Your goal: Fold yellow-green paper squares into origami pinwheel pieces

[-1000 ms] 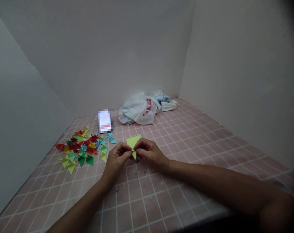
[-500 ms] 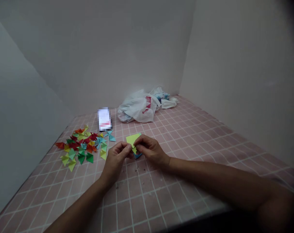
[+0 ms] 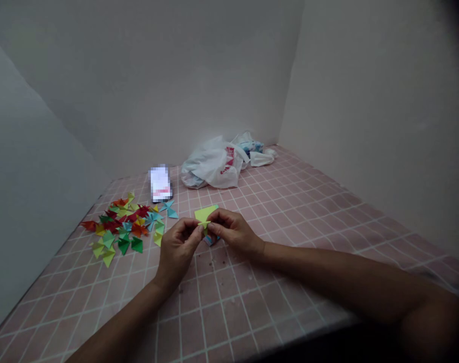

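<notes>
Between the fingertips of both hands is a small folded yellow paper piece (image 3: 204,224). My left hand (image 3: 180,246) pinches it from the left with thumb and forefinger. My right hand (image 3: 234,233) pinches its right side. Just beneath and behind the fingers lies a stack of square paper (image 3: 206,212), yellow on top with blue showing at its lower edge; the hands cover part of it. To the left, many folded paper pieces (image 3: 123,245) in red, orange, yellow, green and light blue lie in a loose heap.
A phone with a lit, blurred screen (image 3: 160,183) stands behind the folded pieces. White plastic bags (image 3: 214,164) lie against the back wall. The pink tiled surface (image 3: 267,297) is bounded by pale walls at the left, back and right.
The yellow piece has turned in my fingers, its pointed end no longer hanging below them but a flat edge showing across the top. The whole view has shifted slightly.
</notes>
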`<state>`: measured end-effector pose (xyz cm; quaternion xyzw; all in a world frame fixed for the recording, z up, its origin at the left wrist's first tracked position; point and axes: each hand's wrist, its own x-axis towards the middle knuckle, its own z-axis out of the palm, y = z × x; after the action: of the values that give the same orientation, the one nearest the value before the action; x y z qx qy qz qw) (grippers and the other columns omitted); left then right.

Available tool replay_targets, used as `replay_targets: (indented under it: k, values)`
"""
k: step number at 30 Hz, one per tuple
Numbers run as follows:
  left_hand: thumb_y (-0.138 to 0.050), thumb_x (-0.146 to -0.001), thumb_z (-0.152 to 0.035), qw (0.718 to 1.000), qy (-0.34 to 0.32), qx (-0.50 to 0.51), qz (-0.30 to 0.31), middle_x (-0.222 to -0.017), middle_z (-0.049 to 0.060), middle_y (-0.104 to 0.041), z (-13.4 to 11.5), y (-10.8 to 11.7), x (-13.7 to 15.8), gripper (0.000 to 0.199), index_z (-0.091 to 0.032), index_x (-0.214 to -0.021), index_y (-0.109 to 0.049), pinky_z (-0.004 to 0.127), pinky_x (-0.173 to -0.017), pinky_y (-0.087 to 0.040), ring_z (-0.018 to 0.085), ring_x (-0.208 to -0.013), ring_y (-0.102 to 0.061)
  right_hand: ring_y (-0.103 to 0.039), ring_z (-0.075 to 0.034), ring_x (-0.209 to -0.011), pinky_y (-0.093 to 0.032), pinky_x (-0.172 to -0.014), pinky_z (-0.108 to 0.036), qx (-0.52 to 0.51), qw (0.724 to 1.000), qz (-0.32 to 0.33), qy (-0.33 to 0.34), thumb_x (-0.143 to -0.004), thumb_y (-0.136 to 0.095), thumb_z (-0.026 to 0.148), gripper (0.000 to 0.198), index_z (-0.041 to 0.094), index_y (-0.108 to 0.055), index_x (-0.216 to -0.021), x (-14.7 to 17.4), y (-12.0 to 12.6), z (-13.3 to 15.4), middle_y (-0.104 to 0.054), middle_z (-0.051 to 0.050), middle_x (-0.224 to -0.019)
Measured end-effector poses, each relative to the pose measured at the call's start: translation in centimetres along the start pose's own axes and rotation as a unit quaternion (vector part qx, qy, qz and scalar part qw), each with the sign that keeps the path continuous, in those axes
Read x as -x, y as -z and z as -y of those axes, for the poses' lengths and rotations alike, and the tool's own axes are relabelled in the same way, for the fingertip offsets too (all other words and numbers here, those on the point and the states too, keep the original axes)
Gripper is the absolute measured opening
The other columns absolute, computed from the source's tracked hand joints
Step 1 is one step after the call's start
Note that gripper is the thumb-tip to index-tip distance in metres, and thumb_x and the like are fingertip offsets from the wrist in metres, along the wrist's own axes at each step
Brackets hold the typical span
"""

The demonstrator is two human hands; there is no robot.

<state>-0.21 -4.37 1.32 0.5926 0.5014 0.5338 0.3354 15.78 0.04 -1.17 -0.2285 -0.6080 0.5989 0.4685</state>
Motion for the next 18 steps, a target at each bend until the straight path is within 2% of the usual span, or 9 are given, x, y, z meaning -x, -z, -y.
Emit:
replay_targets:
  k: [3, 11, 18]
  values:
    - [-0.073, -0.079, -0.031, 0.999, 0.013, 0.028, 0.011, -0.069, -0.001, -0.066, -0.05, -0.06, 0.05, 0.014, -0.018, -0.080, -0.068, 0.026, -0.063, -0.049, 0.015, -0.065, -0.061, -0.056, -0.009, -0.059, -0.047, -0.057, -0.024, 0.021, 1.000, -0.004, 0.013, -0.087, -0.066, 0.032, 0.016, 0.017, -0.060, -0.086, 0.17, -0.06, 0.19, -0.060, 0.002, -0.070]
    - [-0.072, -0.079, -0.028, 1.000, 0.010, 0.012, 0.012, -0.072, 0.000, -0.065, 0.17, 0.06, 0.08, 0.012, -0.017, -0.080, -0.067, 0.026, -0.062, -0.048, 0.014, -0.063, -0.059, -0.057, -0.010, -0.058, -0.049, -0.056, -0.024, 0.049, 0.998, -0.005, 0.025, -0.087, -0.064, 0.029, 0.013, 0.017, -0.061, -0.086, 0.26, -0.07, 0.53, -0.060, 0.002, -0.069]
    - [-0.072, -0.080, -0.032, 0.997, 0.045, 0.045, 0.032, -0.069, -0.002, -0.064, -0.11, 0.06, 0.06, 0.016, -0.018, -0.083, -0.066, 0.025, -0.059, -0.048, 0.013, -0.060, -0.059, -0.055, -0.009, -0.057, -0.046, -0.056, -0.023, 0.076, 0.996, -0.013, 0.033, -0.088, -0.062, 0.028, 0.011, 0.017, -0.061, -0.084, 0.13, -0.02, 0.25, -0.059, 0.003, -0.067]
